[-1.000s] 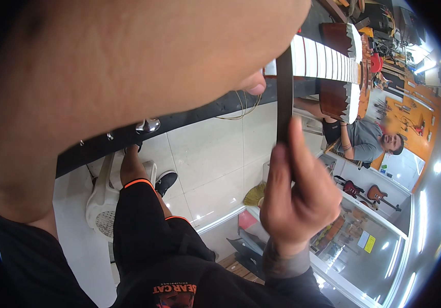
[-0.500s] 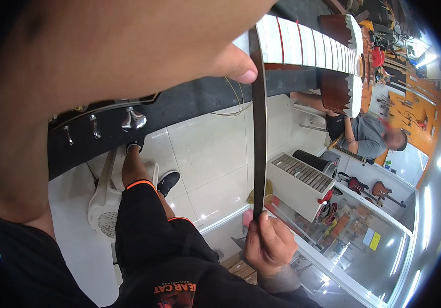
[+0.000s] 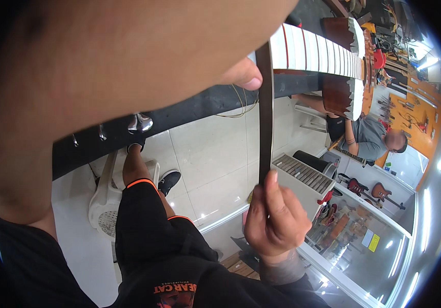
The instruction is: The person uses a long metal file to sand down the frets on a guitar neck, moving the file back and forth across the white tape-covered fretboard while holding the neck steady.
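Observation:
A long, flat, dark file [image 3: 265,118] lies crosswise over a guitar neck [image 3: 312,50], whose fretboard is covered in white tape between the frets. My right hand [image 3: 277,220] pinches the file's near end between thumb and fingers. At its far part, the thumb of my left hand [image 3: 247,74] presses against the file's edge; my left forearm hides the other fingers. Beyond the neck, the reddish-brown guitar body [image 3: 337,95] carries white covering with jagged edges. Shiny metal tuners [image 3: 141,123] stick out at the left, below my forearm.
The guitar rests on a dark-topped bench [image 3: 189,107]; a thin wire loop [image 3: 241,110] hangs over its edge. A white plastic stool [image 3: 105,208] stands below. Another person [image 3: 371,138] sits to the right, near a glass display case [image 3: 343,246] and a white box [image 3: 302,177].
The file has shifted right along the neck. My right hand has moved up and right with it, and my left thumb slightly right. The tuners also sit a little further right.

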A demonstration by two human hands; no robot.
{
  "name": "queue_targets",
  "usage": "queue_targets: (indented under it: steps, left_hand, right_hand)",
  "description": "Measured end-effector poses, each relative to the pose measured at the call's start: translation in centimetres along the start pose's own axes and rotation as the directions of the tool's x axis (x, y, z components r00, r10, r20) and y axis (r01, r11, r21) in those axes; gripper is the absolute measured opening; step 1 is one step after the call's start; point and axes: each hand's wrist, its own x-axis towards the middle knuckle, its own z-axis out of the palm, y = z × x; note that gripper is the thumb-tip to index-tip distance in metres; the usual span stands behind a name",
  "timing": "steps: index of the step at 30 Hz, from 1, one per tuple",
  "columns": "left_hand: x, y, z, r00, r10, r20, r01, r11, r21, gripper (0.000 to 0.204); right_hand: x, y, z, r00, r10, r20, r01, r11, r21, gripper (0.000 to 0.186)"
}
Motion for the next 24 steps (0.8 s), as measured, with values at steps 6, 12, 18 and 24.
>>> queue_targets:
  steps: [6,12,18,24]
  left_hand:
    - [0.9,-0.7,0.7,0.999,0.038,0.006,-0.038,0.999,-0.011,0.054]
    - [0.7,-0.4,0.6,1.000,0.030,-0.006,-0.030,1.000,0.008,0.055]
    - [0.5,0.5,-0.6,0.998,0.008,-0.060,-0.003,0.997,0.080,0.055]
    - [-1.6,1.6,-2.3,0.976,-0.042,-0.215,0.100,0.959,0.266,0.055]
  right_hand:
    - [5.6,-0.3,0.4,1.000,0.020,0.002,-0.020,0.998,-0.066,0.054]
    - [5.8,-0.7,0.8,1.000,0.025,-0.011,-0.026,0.999,-0.023,0.046]
    - [-0.6,0.0,-0.8,1.000,0.016,-0.017,-0.016,1.000,-0.008,0.048]
    - [-4.6,-0.2,-1.3,0.998,0.000,0.061,-0.003,0.999,0.044,0.055]
